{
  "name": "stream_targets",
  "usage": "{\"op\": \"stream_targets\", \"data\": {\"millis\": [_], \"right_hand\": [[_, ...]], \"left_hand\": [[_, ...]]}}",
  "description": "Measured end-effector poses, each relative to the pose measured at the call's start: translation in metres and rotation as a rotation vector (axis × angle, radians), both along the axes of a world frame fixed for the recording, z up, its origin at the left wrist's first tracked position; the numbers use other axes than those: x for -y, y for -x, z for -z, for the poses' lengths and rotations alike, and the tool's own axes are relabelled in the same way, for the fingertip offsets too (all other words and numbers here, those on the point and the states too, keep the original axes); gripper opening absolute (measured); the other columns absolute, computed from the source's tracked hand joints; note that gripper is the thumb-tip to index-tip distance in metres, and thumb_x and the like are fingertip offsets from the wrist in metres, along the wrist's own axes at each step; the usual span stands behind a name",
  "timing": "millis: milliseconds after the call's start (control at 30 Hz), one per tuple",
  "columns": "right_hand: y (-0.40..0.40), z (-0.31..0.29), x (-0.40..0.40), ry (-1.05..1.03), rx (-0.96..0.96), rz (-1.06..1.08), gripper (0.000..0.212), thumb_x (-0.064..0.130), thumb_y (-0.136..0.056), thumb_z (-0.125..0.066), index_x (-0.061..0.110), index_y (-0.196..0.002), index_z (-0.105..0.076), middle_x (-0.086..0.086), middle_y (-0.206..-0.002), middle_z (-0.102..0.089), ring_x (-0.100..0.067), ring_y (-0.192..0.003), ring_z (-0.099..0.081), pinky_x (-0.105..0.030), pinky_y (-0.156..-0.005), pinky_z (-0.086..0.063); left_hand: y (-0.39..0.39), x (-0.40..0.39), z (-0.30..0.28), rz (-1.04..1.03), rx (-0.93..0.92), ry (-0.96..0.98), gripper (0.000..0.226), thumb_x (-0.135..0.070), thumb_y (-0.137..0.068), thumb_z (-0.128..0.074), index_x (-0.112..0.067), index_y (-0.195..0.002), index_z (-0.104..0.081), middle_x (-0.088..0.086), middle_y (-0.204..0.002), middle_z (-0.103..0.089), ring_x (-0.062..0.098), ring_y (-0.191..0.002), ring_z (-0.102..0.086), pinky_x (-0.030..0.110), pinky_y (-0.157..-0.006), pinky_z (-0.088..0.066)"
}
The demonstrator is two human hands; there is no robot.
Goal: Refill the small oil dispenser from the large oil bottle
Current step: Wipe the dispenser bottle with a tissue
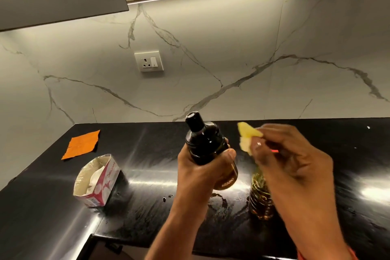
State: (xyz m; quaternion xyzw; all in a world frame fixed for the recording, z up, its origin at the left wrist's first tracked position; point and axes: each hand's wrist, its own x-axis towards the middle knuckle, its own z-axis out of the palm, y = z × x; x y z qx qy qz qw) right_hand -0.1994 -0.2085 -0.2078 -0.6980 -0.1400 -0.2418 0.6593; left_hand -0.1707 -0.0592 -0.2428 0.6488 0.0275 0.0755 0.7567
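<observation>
Standing above a black countertop [147, 175]: left hand [202, 167], fingers wrapped round the dark small oil dispenser [205, 143], held tilted, cap on. Right hand [291, 160], fingertips pinching a yellow cloth [248, 137]. Large oil bottle [260, 198] upright beneath it. Tissue box [99, 181] at left.

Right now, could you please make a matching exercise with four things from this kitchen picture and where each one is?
Things:
1. dark oil dispenser
2. yellow cloth
3. orange cloth
4. large oil bottle

Places:
A. flat on the counter, far left
B. standing on the counter under the right hand
C. held up in the left hand
D. pinched in the right hand

Pairs: 1-C, 2-D, 3-A, 4-B
</observation>
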Motion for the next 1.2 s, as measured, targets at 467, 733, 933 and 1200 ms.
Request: {"op": "stream_targets", "data": {"millis": [467,733,933,1200], "right_hand": [[-0.043,0.054,-0.018,-0.531,-0.475,-0.553,0.021,0.011,-0.091,-0.065,-0.001,-0.106,-0.073,-0.014,-0.098,-0.076,-0.021,-0.093,-0.072,-0.025,-0.08,-0.057],[-0.023,0.072,-0.051,-0.943,-0.762,-0.756,0.014,-0.008,-0.073,-0.073,0.003,-0.077,-0.08,-0.013,-0.076,-0.075,-0.017,-0.067,-0.075,-0.021,-0.059,-0.059],[-0.012,0.094,-0.031,-1.15,-0.826,-0.651,0.025,-0.01,-0.068,-0.073,-0.006,-0.092,-0.072,-0.022,-0.083,-0.072,-0.023,-0.066,-0.074,-0.028,-0.058,-0.062],[0.004,0.124,0.001,-1.008,-0.925,-0.499,0.023,-0.005,-0.062,-0.073,-0.005,-0.085,-0.076,-0.024,-0.087,-0.073,-0.023,-0.063,-0.074,-0.029,-0.055,-0.062]], "left_hand": [[0.02,-0.008,-0.024,0.19,0.26,0.025,0.041,-0.026,-0.062,-0.081,-0.027,-0.102,-0.076,0.007,-0.121,-0.074,0.019,-0.133,-0.058,0.045,-0.103,-0.05],[0.011,-0.007,-0.027,0.123,0.361,-0.009,0.033,-0.027,-0.061,-0.08,-0.036,-0.092,-0.076,0.002,-0.106,-0.077,0.022,-0.125,-0.064,0.024,-0.085,-0.056],[0.001,-0.022,-0.002,0.052,0.275,-0.078,0.037,-0.03,-0.061,-0.078,-0.029,-0.098,-0.072,0.003,-0.11,-0.076,0.017,-0.123,-0.065,0.021,-0.083,-0.057],[-0.039,-0.043,0.056,-0.085,0.062,-0.096,0.036,-0.017,-0.071,-0.083,-0.043,-0.095,-0.074,0.004,-0.109,-0.075,0.012,-0.097,-0.072,0.02,-0.076,-0.056]]}}
